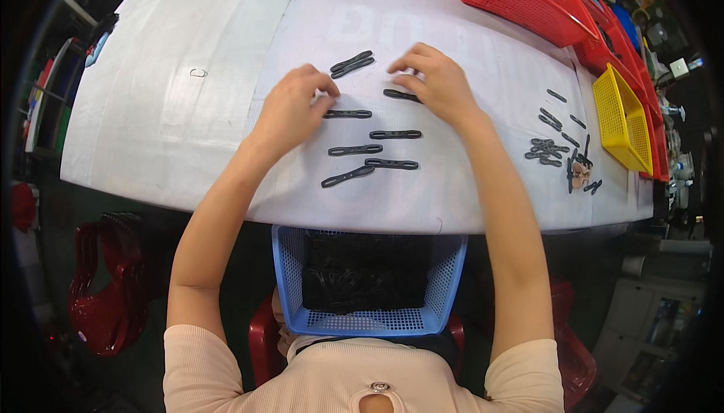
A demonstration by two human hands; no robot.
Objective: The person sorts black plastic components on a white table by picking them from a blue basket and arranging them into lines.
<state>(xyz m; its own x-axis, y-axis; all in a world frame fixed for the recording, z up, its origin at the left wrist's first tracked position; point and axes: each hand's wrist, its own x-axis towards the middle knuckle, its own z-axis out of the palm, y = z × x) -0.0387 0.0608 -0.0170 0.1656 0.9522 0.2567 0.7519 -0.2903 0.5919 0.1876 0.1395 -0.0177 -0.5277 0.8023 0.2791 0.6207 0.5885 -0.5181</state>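
Observation:
Several slim black plastic strips with slotted ends lie flat on the white-covered table. My left hand (296, 105), fingers curved and a little apart, is at the left end of one black strip (348, 114); I cannot tell whether it touches it. My right hand (437, 83) has its thumb and fingers apart, above and beside another strip (400, 95), whose right end it partly hides. Beyond and between the hands, two strips (352, 63) lie side by side. Nearer me are a strip on the right (395, 134), one on the left (354, 150), and two with touching ends (391, 163).
A blue basket (366, 322) full of dark pieces sits at my lap, below the table edge. On the right lie a pile of black pieces (544, 151) and loose ones. Red baskets (520, 6) and a yellow basket (622, 123) line the far right edge.

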